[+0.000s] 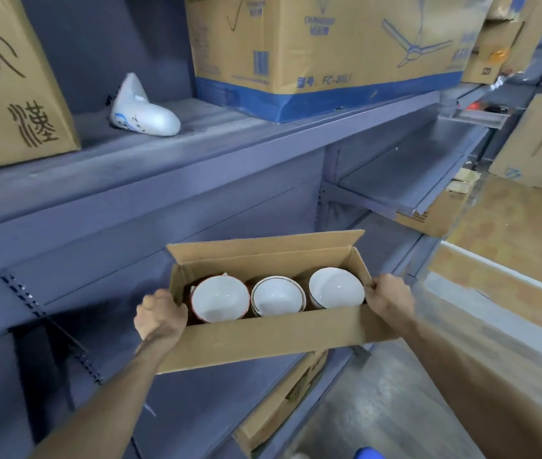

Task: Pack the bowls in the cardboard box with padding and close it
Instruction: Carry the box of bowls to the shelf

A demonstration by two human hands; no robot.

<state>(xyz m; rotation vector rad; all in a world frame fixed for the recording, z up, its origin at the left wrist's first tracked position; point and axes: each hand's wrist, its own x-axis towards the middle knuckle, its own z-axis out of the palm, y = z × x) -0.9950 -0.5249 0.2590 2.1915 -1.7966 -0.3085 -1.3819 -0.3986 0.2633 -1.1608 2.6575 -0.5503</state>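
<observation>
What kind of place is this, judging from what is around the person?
Probably a storeroom or warehouse. Grey metal shelving carries large cartons, one printed with a ceiling fan. More cardboard is stacked at the right, and two hands hold an open cardboard box of bowls.

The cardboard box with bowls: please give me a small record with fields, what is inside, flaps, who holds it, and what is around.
box: cardboard box, held in the air in front of grey shelving
contents: three white bowls in a row, openings toward the camera
padding: none clearly seen
flaps: open
left hand: grips the left end
right hand: grips the right end, fingers over the edge
shelf above: white bag, large fan carton
</observation>
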